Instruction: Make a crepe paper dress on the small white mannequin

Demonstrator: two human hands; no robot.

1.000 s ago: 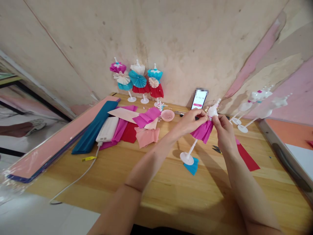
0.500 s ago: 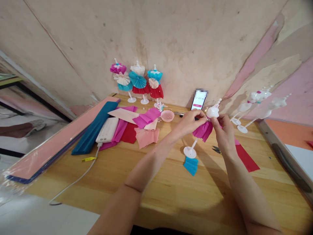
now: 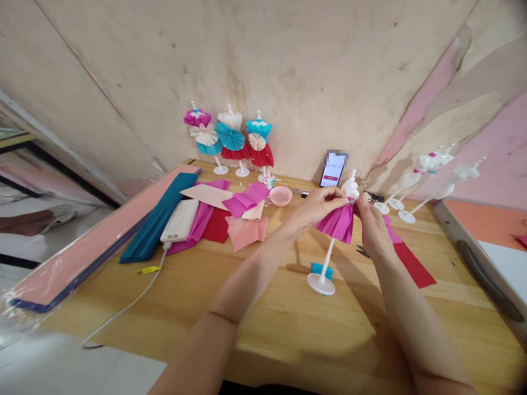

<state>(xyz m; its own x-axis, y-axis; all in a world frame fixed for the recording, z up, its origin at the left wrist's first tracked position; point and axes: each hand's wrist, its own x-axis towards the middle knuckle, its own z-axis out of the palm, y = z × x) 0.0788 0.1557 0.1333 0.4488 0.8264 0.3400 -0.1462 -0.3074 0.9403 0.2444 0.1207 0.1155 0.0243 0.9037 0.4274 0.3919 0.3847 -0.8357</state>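
Observation:
A small white mannequin stand (image 3: 328,264) rests with its round base on the wooden table (image 3: 255,312), nearly upright. A pleated magenta paper skirt (image 3: 337,224) is wrapped round its waist. My left hand (image 3: 317,206) pinches the skirt's top edge on the left of the white torso (image 3: 351,189). My right hand (image 3: 370,222) is closed on the waist from the right. A folded blue paper piece (image 3: 317,268) lies just behind the base.
Three dressed mannequins (image 3: 230,140) stand at the wall. Coloured paper sheets (image 3: 230,211), a white power bank (image 3: 180,219) with cable, a pink bowl (image 3: 281,195), a phone (image 3: 331,170), scissors (image 3: 363,251), a red strip (image 3: 414,263) and bare mannequins (image 3: 428,175) lie around.
The mannequin swung from tilted to nearly upright, and its base moved down onto the table over the blue paper. Both hands kept their hold at the waist.

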